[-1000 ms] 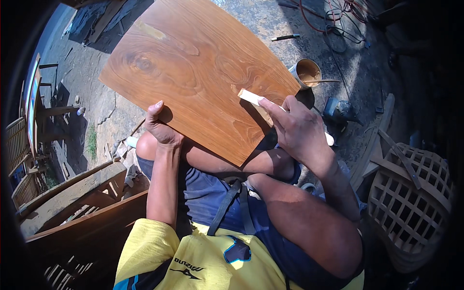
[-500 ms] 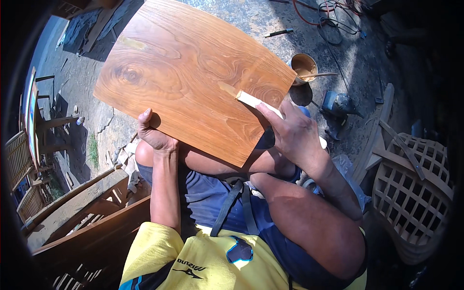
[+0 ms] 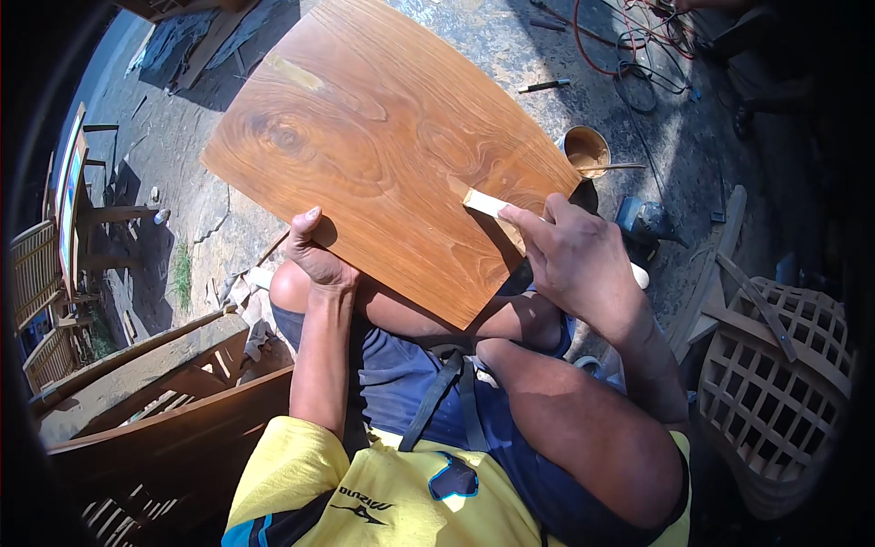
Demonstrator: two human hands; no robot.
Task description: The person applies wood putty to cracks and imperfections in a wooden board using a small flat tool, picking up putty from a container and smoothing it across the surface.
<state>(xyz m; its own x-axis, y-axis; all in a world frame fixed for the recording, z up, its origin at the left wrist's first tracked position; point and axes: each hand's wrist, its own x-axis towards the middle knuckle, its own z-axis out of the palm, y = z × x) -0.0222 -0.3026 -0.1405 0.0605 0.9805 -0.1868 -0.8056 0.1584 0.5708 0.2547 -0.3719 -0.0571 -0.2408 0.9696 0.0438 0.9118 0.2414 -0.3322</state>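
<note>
A brown wooden board with knots and curving grain lies tilted across my lap. My left hand grips its near left edge, thumb on top. In my right hand is a pale, flat putty spatula, fingers closed round it; a rounded white end shows past the palm. The spatula's tip touches the board's right part, beside a small tan filler streak. Another filler patch sits near the far left edge.
Beyond the board's right corner stands a tin of tan paste with a stick across it. Near it are a blue power tool and a black pen. A lattice wooden frame is at right; wooden furniture parts lie at left.
The board and surroundings have shifted right in the picture. Relative to the board, the spatula's tip has slid left and nearer, covering more of the filler streak. Both hands keep their holds.
</note>
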